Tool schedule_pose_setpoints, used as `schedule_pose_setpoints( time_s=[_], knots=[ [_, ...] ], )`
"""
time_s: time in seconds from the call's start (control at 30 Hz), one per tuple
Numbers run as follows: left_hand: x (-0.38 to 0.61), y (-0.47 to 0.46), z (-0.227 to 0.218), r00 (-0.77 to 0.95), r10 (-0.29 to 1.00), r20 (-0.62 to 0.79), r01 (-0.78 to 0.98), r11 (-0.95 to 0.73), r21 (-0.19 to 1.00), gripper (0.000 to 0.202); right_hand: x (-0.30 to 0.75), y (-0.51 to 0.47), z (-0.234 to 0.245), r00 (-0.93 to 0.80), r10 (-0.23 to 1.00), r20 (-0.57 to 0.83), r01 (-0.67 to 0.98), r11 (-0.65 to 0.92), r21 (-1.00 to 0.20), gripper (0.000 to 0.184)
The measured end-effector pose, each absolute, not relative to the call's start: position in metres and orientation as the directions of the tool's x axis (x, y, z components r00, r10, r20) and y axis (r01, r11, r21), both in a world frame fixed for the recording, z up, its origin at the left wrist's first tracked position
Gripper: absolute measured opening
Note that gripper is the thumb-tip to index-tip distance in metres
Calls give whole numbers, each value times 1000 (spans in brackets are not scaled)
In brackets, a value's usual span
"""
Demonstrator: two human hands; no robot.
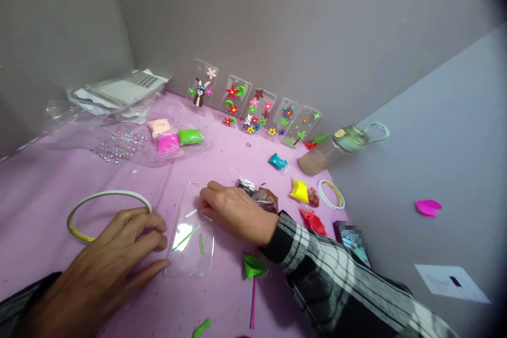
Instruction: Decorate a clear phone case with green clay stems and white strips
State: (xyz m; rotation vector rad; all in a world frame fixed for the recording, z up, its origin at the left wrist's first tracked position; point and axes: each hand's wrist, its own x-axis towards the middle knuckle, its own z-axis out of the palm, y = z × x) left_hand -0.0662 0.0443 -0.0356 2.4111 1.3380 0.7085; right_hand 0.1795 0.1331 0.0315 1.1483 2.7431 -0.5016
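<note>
A clear phone case point(189, 263) lies flat before me with two thin green clay strips point(202, 243) and short white strips point(190, 214) on it. Spread fingers show on my left hand point(119, 253); its thumb tip meets or nearly meets the case's left edge. Behind that hand stands a roll of white-and-yellow tape point(109, 194). My right hand point(233, 211) reaches over the case's upper right part, fingertips pinched together by a white strip. Whatever those fingertips hold is hidden. A green clay packet point(253, 266) and a magenta stick point(253, 301) lie beside the case.
Several decorated phone cases point(259, 108) lean against the wall. Clay packets in yellow point(299, 190), red point(312, 221) and blue point(278, 161) lie rightward, near a bottle point(317, 158), second tape roll point(321, 195) and phone point(354, 243). Plastic bags point(99, 127) lie at the left.
</note>
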Motion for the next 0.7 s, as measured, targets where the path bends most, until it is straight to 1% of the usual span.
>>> schedule_pose_setpoints(
  time_s=[0.13, 0.33, 0.53, 0.6, 0.63, 0.7],
  knots=[
    [-64, 41, -38, 409, 860, 306, 688, -510, 516, 18, 188, 128, 31, -713, 663, -231, 701, 655, -283, 6],
    [-64, 41, -43, 403, 855, 327, 681, -519, 517, 17, 201, 121, 32, -718, 660, -223, 693, 645, -322, 5],
    [-66, 43, -35, 442, 841, 312, 677, -541, 499, 7, 194, 117, 38, -689, 682, -245, 725, 644, -245, 8],
    [-67, 43, -29, 464, 824, 324, 636, -565, 525, 5, 194, 112, 46, -684, 691, -235, 730, 645, -227, 7],
    [-67, 42, -26, 471, 813, 342, 598, -580, 554, 9, 195, 108, 52, -685, 696, -217, 728, 643, -237, 6],
    [-68, 38, -20, 466, 796, 386, 520, -599, 609, 24, 195, 96, 68, -683, 709, -174, 721, 619, -310, 6]
  ],
)
